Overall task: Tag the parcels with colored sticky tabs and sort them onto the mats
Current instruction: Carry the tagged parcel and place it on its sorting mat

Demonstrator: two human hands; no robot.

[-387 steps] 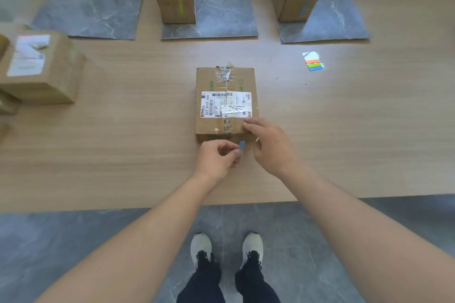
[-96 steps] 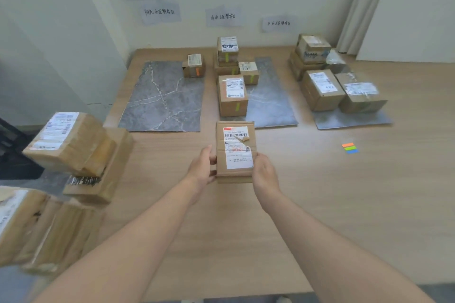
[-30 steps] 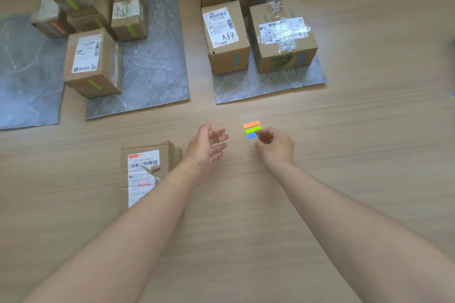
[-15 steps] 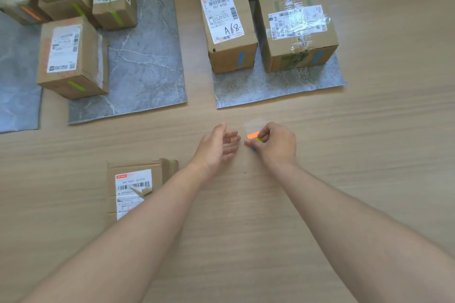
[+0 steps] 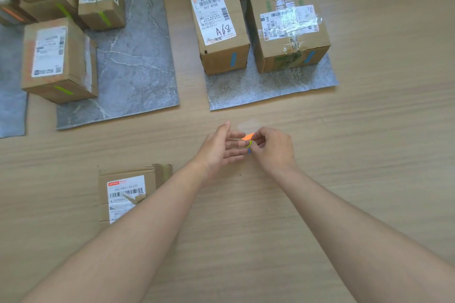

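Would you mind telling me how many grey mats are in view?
3. The left mat, cut off at the frame edge; the middle mat beside it; the right mat, top centre. Others may lie out of view.

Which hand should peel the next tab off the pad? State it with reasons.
Left. The left hand has free fingers at the orange tab; the right hand pinches the sticky tab pad.

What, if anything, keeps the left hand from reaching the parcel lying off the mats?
Probably yes: the parcel lies by the forearm with nothing between, and the left hand only touches the sticky tabs that the right hand pinches.
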